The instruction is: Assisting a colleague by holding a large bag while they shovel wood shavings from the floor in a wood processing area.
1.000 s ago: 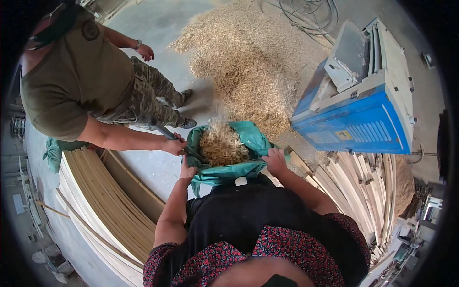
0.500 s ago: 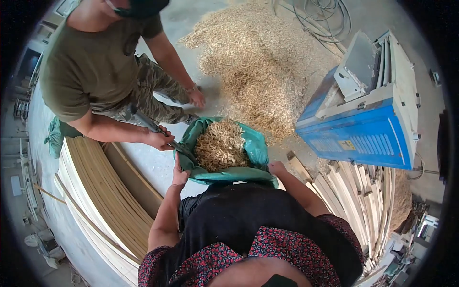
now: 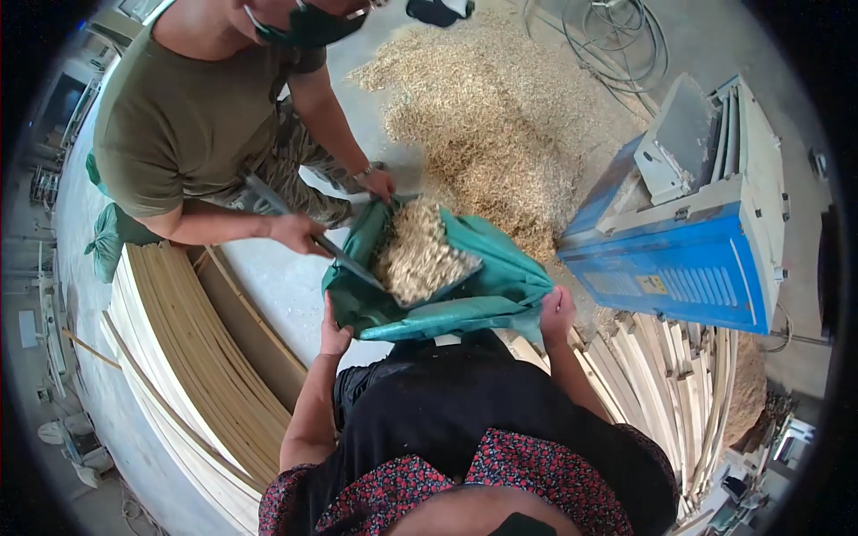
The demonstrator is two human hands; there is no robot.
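A green woven bag is spread wide in front of my body. My left hand grips its near left rim, thumb upright on the outer side. At the right corner, my right hand is closed around bunched bag fabric. A load of wood shavings, blurred by motion, sits on a shovel tilted into the bag mouth. A co-worker's hand holds the shovel handle, and the co-worker's other hand is at the bag's far rim.
Beyond the bag lies a large heap of shavings. A blue and white machine stands at right, with cables behind it. Long boards are stacked at left; wood strips lie at right. A tied green bag stands far left.
My right hand has moved outward to the right, stretching the bag mouth wider. The co-worker's free hand has come to the far rim, and the shovel has tilted lower inside the bag.
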